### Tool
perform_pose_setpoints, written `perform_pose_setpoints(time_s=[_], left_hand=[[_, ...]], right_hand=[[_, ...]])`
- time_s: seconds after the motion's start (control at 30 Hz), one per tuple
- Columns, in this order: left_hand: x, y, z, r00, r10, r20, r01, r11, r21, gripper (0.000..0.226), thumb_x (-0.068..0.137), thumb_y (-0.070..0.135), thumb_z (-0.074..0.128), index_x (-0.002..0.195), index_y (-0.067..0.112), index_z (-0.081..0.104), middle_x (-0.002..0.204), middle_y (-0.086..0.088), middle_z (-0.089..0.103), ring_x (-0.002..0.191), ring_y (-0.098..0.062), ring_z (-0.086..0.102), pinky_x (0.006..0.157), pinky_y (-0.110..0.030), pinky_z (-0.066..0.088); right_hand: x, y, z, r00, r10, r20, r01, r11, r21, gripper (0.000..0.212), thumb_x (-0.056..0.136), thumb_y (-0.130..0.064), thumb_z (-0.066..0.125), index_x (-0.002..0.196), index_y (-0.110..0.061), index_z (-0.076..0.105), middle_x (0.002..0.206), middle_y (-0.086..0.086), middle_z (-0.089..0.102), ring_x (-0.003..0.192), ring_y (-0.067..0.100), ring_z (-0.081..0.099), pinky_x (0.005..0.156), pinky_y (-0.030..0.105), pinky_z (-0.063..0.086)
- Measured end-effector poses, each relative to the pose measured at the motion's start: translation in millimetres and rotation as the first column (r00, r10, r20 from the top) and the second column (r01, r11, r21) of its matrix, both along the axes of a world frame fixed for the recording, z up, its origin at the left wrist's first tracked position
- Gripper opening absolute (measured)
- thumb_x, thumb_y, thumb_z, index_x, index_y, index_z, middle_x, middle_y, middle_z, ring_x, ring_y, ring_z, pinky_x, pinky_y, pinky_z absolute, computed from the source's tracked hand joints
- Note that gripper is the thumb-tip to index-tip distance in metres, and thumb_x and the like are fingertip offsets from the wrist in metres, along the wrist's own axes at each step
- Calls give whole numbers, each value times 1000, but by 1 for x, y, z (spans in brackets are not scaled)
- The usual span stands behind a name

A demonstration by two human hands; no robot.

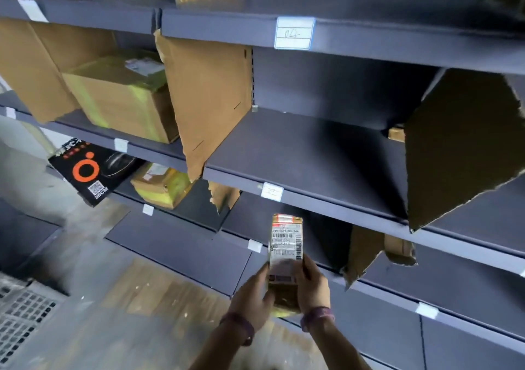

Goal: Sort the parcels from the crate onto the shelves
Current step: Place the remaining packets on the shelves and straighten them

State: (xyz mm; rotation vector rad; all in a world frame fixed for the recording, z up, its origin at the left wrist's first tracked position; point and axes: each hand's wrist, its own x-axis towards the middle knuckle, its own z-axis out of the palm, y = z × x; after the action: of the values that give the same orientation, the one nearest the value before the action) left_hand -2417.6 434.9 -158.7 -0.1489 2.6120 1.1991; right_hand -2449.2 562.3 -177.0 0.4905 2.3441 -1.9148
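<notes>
A small brown parcel with a white barcode label stands upright in front of the lower shelf. My left hand grips its left side and my right hand grips its right side, fingers curled round it. Both wrists wear purple bands. Grey metal shelves rise ahead in several tiers, split by brown cardboard dividers. The grey crate shows only as a perforated corner at the lower left.
A large cardboard box taped in yellow sits on the left middle shelf. Below it lie a black printed box and a small yellow-taped parcel. White tags mark the shelf edges. A torn divider leans at right.
</notes>
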Motion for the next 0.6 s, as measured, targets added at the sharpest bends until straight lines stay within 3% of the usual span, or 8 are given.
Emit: perform_pose_setpoints(time_s=[0.03,0.1,0.23,0.3,0.33,0.43,0.5,0.6], left_hand=[[-8,-1,-1,1000,-21,-1,21,1000,-10,56,95,17,52,145,30,31,139,10,48,130,-12,46,107,-25,36],[-25,-4,-5,999,-54,-9,54,998,-10,57,95,18,52,146,31,30,142,8,48,130,-13,46,107,-26,38],[-51,-17,-13,995,-94,14,94,996,-1,56,95,15,52,146,30,33,142,6,49,129,-14,48,102,-23,39],[-62,-26,-15,993,-119,-13,119,993,12,55,94,14,52,145,27,35,141,4,49,127,-15,49,102,-23,40],[-68,-31,-16,992,-122,-20,122,992,25,54,94,13,51,145,26,36,141,2,50,126,-16,50,102,-23,40],[-89,-42,-20,993,-118,-1,118,992,39,54,93,12,50,144,24,38,139,-1,52,122,-19,54,100,-27,44],[-103,-48,-22,994,-111,22,110,993,45,54,92,13,51,143,25,39,138,0,53,121,-20,54,97,-27,44],[-120,-50,-21,990,-131,56,126,988,87,52,92,12,51,141,27,41,135,2,55,120,-20,54,95,-24,43]], right_hand=[[-5,1,-3,1000,-16,4,16,1000,-7,22,98,-22,50,105,-34,66,89,-11,70,76,2,66,63,16,53],[-13,-1,-5,998,-56,12,57,998,-37,21,99,-22,50,111,-30,65,94,-5,72,74,0,66,56,8,48],[-29,-17,-17,995,-94,28,95,995,-40,30,96,-14,52,122,-29,58,111,3,66,93,13,67,77,21,56],[-37,-27,-23,991,-118,61,120,992,-42,44,89,-12,53,130,-29,51,122,12,59,105,21,62,95,37,52],[-42,-31,-20,989,-126,73,130,990,-50,49,86,-11,54,131,-29,49,124,13,57,107,22,60,98,37,50],[-51,-37,-12,990,-107,95,117,987,-106,50,91,2,53,133,-23,43,118,5,59,100,14,61,82,17,52],[-58,-40,-11,987,-84,140,103,985,-136,54,92,2,55,139,-18,37,119,4,58,102,15,59,84,19,50],[-65,-43,-13,984,-69,163,93,985,-148,48,90,4,57,133,-12,41,121,9,62,102,15,63,81,22,54]])
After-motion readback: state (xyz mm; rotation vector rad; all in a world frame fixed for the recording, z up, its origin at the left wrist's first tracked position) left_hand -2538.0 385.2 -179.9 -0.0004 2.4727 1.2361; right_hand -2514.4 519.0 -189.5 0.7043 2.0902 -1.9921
